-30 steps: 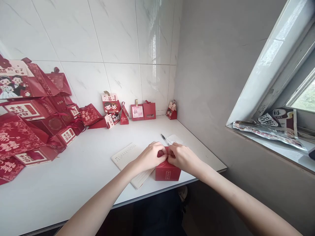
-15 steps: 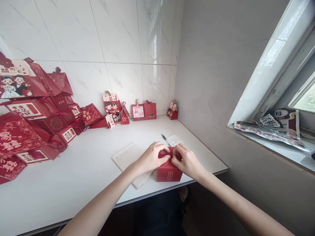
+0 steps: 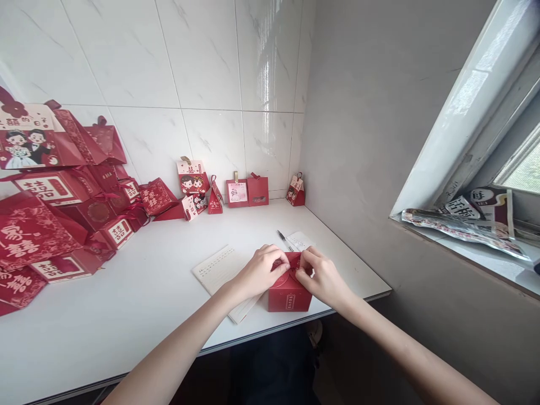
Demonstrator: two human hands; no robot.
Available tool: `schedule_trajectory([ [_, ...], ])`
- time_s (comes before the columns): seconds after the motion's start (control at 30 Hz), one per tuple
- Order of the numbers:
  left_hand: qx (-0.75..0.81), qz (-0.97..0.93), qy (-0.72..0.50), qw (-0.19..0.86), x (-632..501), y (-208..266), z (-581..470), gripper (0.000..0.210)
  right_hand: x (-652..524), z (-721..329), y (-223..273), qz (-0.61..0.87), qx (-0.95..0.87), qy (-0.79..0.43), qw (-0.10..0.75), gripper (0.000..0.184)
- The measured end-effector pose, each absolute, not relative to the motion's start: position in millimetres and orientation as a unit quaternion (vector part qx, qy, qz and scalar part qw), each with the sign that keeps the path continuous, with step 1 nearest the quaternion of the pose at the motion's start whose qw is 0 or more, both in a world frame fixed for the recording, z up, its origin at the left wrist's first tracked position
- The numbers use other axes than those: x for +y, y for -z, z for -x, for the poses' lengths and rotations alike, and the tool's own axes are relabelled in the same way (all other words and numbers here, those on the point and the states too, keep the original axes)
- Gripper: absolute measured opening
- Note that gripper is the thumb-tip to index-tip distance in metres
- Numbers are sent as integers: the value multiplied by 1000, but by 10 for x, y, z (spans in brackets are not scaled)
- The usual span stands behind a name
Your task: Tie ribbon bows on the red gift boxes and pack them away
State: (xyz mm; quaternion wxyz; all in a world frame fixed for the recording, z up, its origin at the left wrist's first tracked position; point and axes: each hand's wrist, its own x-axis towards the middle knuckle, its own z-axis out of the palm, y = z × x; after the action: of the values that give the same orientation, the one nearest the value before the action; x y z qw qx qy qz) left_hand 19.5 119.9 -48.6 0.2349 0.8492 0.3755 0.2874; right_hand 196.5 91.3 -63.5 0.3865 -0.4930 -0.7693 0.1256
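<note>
A red gift box with pale lettering stands near the table's front edge, its curved top flaps partly covered by my fingers. From the left, my left hand pinches the top with thumb and forefinger. My right hand is closed in a pinch at the right side of the same top. The two sets of fingertips are a small gap apart, and just what they press on is partly hidden. Left of the box, partly under my left forearm, lies a lined notebook.
A pen and a paper slip lie behind the box. Many red boxes are piled at the left. Several small boxes stand along the tiled wall. Snack packets rest on the window sill at right.
My right fingers have shifted slightly at the box top, and the gap between my hands is a little wider, showing more of the flaps. The box stays in place.
</note>
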Motion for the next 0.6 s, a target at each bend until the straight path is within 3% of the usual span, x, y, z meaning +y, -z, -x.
schedule_trajectory([
  [0.13, 367, -849, -293, 241, 1207, 492, -185, 13, 947, -2055, 595, 475, -771, -155, 395, 8],
  [0.23, 370, -846, -293, 249, 1211, 500, -177, 11, 1015, -2110, 573, 474, -786, -155, 367, 18],
  [0.43, 392, -821, -322, 262, 1211, 582, -108, 17, 1075, -2157, 492, 476, -799, -160, 330, 14],
  [0.6, 394, -824, -297, 277, 1211, 591, -75, 18, 1033, -2187, 392, 525, -751, -274, 292, 16],
])
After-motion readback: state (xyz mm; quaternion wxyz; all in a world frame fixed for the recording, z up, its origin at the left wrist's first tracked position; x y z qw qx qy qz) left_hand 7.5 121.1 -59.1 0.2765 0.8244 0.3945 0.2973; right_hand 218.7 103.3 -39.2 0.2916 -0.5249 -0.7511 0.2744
